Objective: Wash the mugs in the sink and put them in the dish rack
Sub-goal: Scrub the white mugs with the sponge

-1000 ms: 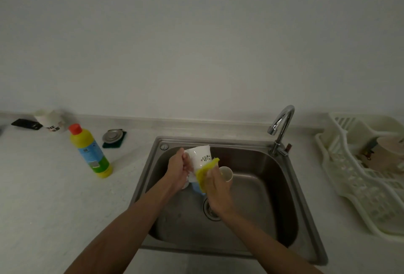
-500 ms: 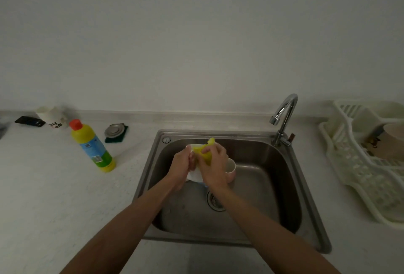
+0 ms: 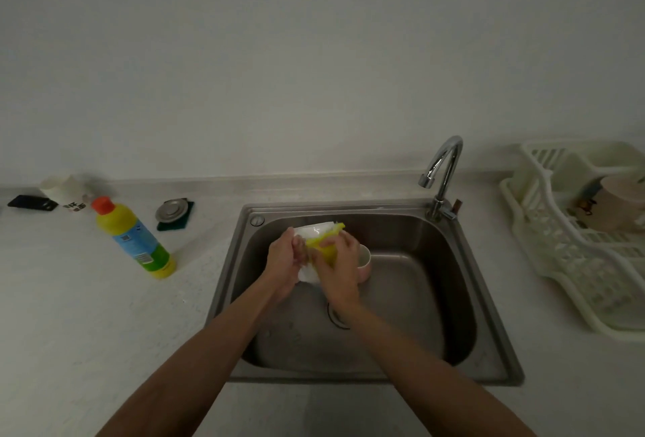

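Only the person's arms show: left forearm (image 3: 209,349) & right forearm (image 3: 419,360), both bare from approx. the elbow down to the wrist. Left hand (image 3: 284,260) & right hand (image 3: 340,272) are bare too, w/ fingers and knuckles uncovered. Forearms are long & slim, narrowing toward the wrists; light is dim, so nails, fine marks etc. can't be made out.

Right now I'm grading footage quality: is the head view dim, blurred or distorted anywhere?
Head view: dim and flat overall; the only highlight is on the faucet; the white mug and yellow sponge look motion-smeared; the cup at far left is blurry; the dish rack stretches at the right edge.
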Available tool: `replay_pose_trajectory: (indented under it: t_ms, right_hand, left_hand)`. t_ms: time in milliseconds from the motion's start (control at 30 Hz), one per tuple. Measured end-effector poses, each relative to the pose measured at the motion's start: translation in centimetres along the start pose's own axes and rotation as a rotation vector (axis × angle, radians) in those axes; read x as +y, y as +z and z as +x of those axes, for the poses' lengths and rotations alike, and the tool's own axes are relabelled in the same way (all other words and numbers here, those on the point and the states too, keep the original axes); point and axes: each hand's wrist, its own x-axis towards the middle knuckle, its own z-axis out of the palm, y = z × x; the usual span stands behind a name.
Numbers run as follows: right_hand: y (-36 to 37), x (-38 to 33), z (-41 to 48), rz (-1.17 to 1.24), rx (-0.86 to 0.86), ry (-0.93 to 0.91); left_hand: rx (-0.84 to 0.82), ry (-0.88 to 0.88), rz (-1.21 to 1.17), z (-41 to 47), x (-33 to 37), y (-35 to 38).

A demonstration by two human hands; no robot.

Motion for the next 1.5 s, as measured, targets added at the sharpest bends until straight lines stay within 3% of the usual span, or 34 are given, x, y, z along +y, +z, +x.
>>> replay_pose_trajectory:
  t_ms: [233, 400, 533, 667, 767, 867, 967, 1133, 1233, 1333, 1500]
  right_hand:
    - [-0.6, 1.9, -2.6, -0.06, -0.108, -0.022]
    - [-1.2, -1.4, 2.6, -0.036, -0.058, 0.0]
    - [-2.3, 0.8, -1.4, -0.039, -0.059, -0.051]
    - [-3.4, -0.1, 3.0, 0.123, -0.045, 0.143]
    - [-3.9, 2.2, 1.5, 0.113, -0.133, 0.237]
    - [-4.6, 2.6, 1.0, 0.157, -0.156, 0.286]
    - [-4.9, 1.7, 2.7, 0.227, -0.11, 0.323]
    - [-5.9, 2.7, 0.6, 0.255, -0.23, 0.387]
    - [-7.4, 0.6, 2.5, 0.431, -0.222, 0.456]
    - [-7.9, 1.4, 1.2, 0.37, -0.306, 0.483]
    - [-7.3, 0.1, 2.8, 0.357, -0.132, 0.436]
  left_hand:
    - [-0.011, 0.022, -0.144, 1.0, 1.2, -0.3]
    - [-0.111, 0.035, -0.2, 1.5, 1.2, 0.0]
    - [-0.158, 0.02, -0.17, 2.0, 1.4, -0.4]
    - [-0.303, -0.087, -0.202, 1.7, 0.9, -0.1]
    - [-0.364, -0.146, -0.311, 2.6, 1.2, -1.1]
    - [-0.425, -0.187, -0.236, 2.9, 1.1, -1.3]
    - [-0.427, -0.246, -0.29, 2.3, 0.7, -0.9]
    - [-0.483, -0.238, -0.192, 2.3, 1.3, -1.4]
    - [-0.501, -0.283, -0.293, 1.7, 1.3, -1.1]
    - [-0.511, -0.293, -0.303, 1.6, 1.8, -1.2]
    - [-0.453, -0.251, -0.305, 1.6, 0.9, -0.3]
